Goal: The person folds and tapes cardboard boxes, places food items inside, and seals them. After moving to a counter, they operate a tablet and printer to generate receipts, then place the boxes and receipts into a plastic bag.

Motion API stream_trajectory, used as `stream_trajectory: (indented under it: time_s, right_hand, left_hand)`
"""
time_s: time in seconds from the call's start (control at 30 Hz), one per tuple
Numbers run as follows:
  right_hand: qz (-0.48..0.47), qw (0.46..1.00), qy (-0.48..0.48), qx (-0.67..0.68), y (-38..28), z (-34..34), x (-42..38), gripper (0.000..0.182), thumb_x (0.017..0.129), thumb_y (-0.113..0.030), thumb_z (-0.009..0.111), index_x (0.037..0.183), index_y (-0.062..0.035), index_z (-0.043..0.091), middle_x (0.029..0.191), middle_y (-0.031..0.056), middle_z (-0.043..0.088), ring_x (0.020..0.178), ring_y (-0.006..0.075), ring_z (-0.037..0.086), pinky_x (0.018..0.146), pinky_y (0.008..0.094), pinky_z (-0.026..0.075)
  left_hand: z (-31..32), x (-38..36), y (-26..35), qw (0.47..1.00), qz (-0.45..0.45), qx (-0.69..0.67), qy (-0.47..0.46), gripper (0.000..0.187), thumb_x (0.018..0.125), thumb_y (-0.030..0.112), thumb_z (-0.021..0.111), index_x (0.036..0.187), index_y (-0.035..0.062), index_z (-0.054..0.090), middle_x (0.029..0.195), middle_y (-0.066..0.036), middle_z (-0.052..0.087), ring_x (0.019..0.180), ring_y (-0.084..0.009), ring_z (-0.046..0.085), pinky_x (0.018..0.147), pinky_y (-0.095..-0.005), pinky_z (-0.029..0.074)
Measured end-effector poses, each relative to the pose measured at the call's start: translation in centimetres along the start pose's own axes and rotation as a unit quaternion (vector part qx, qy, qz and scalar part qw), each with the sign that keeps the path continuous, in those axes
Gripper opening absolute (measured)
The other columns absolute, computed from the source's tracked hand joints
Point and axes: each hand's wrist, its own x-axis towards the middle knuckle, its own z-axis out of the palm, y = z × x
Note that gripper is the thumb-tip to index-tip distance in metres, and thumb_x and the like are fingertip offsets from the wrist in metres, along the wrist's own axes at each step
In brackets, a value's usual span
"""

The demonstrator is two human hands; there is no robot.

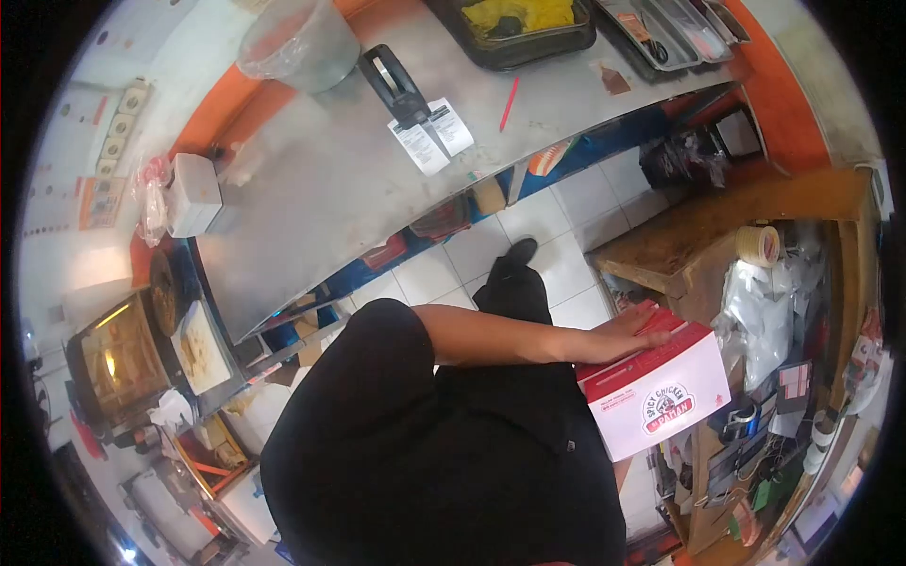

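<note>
A white and red food carton [656,406], printed with "Spicy Chicken", is at the right side of my body, tilted in view. My left arm reaches across in front of me. My left hand [618,340] lies over the carton's red upper side, its fingers bent over the far edge. Of my right arm, only a strip of skin [622,469] shows below the carton. The right hand itself is hidden behind the carton, so its fingers cannot be made out.
Ahead is a steel table [311,179] with a black dispenser [394,85], printed slips [429,137], a red stick [510,104], a plastic-lined bucket [316,47] and a black tray [524,52]. A wooden counter [679,250] with tape rolls [758,245] and plastic bags [760,316] stands close right.
</note>
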Motion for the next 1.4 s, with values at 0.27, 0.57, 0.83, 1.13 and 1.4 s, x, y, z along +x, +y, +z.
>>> stream_trajectory:
  time_s: [0.27, 0.57, 0.83, 1.13, 1.4]
  right_hand:
    - [-0.002, 0.999, 0.047, -0.019, -5.0, -3.4, 3.3, 0.067, 0.105, -0.051, 0.037, 0.150, -0.0023, 0.036, 0.144, 0.0171, 0.050, 0.129, 0.0288, 0.052, 0.109, 0.0436, 0.044]
    - [0.006, 0.997, 0.037, -0.071, -13.1, 0.4, 12.1, 0.067, 0.105, -0.051, 0.037, 0.150, -0.0020, 0.035, 0.144, 0.0171, 0.049, 0.130, 0.0286, 0.051, 0.110, 0.0434, 0.043]
    - [0.023, 0.992, 0.046, -0.117, -18.0, 3.9, 18.7, 0.067, 0.105, -0.051, 0.038, 0.151, -0.0018, 0.035, 0.145, 0.0170, 0.049, 0.131, 0.0284, 0.051, 0.110, 0.0432, 0.042]
    - [-0.061, 0.987, 0.018, -0.150, -29.6, 8.6, 26.1, 0.067, 0.105, -0.050, 0.038, 0.151, -0.0015, 0.034, 0.145, 0.0170, 0.049, 0.131, 0.0282, 0.050, 0.111, 0.0429, 0.041]
    - [-0.121, 0.980, -0.019, -0.159, -36.4, 11.3, 29.0, 0.067, 0.105, -0.050, 0.038, 0.151, -0.0013, 0.034, 0.146, 0.0169, 0.048, 0.132, 0.0281, 0.049, 0.112, 0.0427, 0.041]
  left_hand:
    - [1.1, 8.2, 1.5, 0.999, -0.021, 0.035, -0.007, 0.124, 0.079, 0.093, 0.025, 0.158, -0.0016, 0.007, 0.165, -0.023, 0.006, 0.154, -0.0343, 0.003, 0.124, -0.0412, 0.010]
    - [0.8, 20.7, 3.1, 0.993, -0.114, 0.006, 0.016, 0.128, 0.073, 0.096, 0.034, 0.160, 0.0076, 0.002, 0.165, -0.023, 0.000, 0.153, -0.0386, -0.003, 0.123, -0.0531, 0.007]
    - [1.4, 27.9, 2.3, 0.990, -0.128, -0.047, -0.036, 0.131, 0.071, 0.097, 0.038, 0.160, 0.0098, -0.004, 0.165, -0.024, -0.006, 0.152, -0.0399, -0.009, 0.122, -0.0555, 0.007]
    - [1.7, 30.9, 3.1, 0.987, -0.148, -0.023, -0.051, 0.133, 0.069, 0.097, 0.041, 0.160, 0.0123, -0.006, 0.164, -0.024, -0.013, 0.150, -0.0429, -0.016, 0.120, -0.0599, 0.006]
    - [1.2, 30.4, 4.4, 0.988, -0.127, -0.028, -0.084, 0.139, 0.067, 0.097, 0.046, 0.159, 0.0081, -0.008, 0.163, -0.024, -0.020, 0.147, -0.0446, -0.025, 0.119, -0.0610, 0.003]
